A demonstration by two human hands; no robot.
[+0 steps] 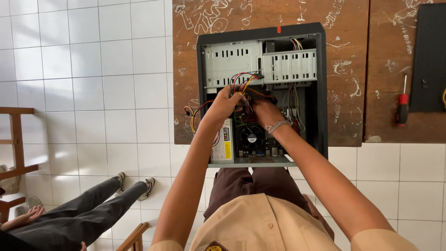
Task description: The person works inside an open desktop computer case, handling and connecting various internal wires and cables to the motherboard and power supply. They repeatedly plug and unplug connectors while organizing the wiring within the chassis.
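Taking the open computer case (260,93) as the landmark and going left to right: far to its left, on the white tiled floor (93,93), another person's legs in grey trousers (79,211) are stretching out, with a wooden frame (16,139) beyond them, cut off by the edge; at the case's left side the left hand (226,103) is closing around a bundle of coloured wires (241,82), gripping it just below the silver drive cage (232,62); yellow and red wires are looping out past the case's left wall; beside it the right hand (264,111), wearing a beaded bracelet (277,125), is reaching deeper inside, its fingers hiding under the wires, so I cannot tell whether it is grasping anything; both hands are covering the board above the black fan (251,137); right of the case, well apart on the scribbled wooden desk (346,93), a red-handled screwdriver (402,104) is lying; a black panel (429,56) is running off the edge.
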